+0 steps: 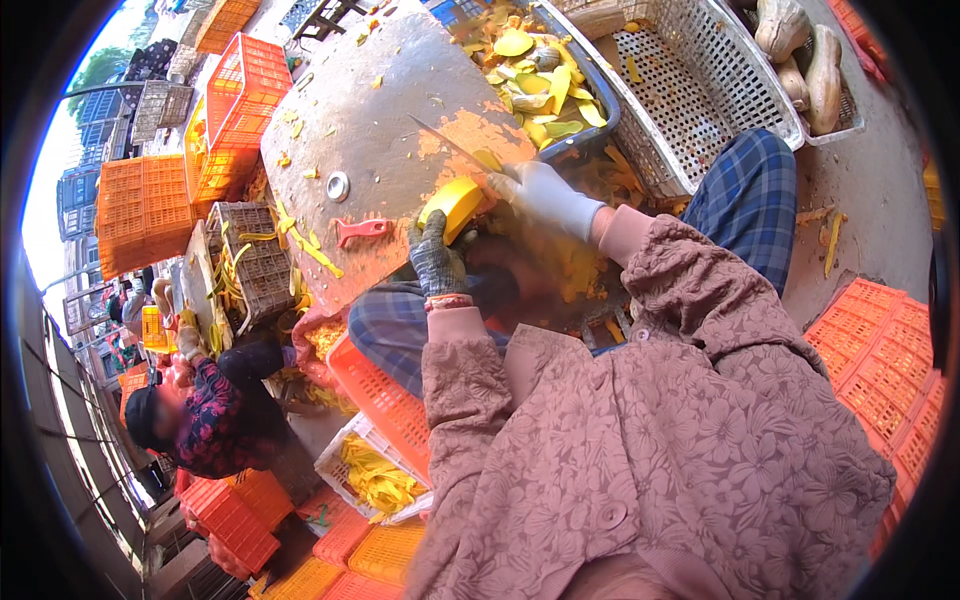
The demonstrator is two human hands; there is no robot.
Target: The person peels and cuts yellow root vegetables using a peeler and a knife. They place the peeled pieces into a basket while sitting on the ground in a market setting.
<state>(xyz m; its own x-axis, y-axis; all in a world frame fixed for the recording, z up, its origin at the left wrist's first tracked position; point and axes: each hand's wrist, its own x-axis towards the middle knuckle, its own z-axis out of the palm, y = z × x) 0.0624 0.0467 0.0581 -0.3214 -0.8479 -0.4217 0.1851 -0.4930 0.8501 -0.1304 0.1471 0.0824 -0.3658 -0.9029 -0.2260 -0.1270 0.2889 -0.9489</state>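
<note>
My left hand [439,259], in a dark knit glove, grips a peeled yellow piece of pumpkin [454,202] at the near edge of the worn board [382,97]. In a white glove, my right hand [551,196] is shut on a knife [448,142], its blade pointing to the far left over the board; the handle is hidden in the fist. A bit of greenish-yellow peel [487,159] sits against the blade near the fingers. To the left of the pumpkin lie a red-handled peeler [364,231] and a round metal ring [338,186].
Beyond my right hand stand a blue crate [611,112] of peelings, a white perforated crate [690,82] and whole squashes [823,79]. Orange crates [142,214] are stacked at left. A co-worker [225,420] sits lower left, near a white basket [337,469] of yellow strips.
</note>
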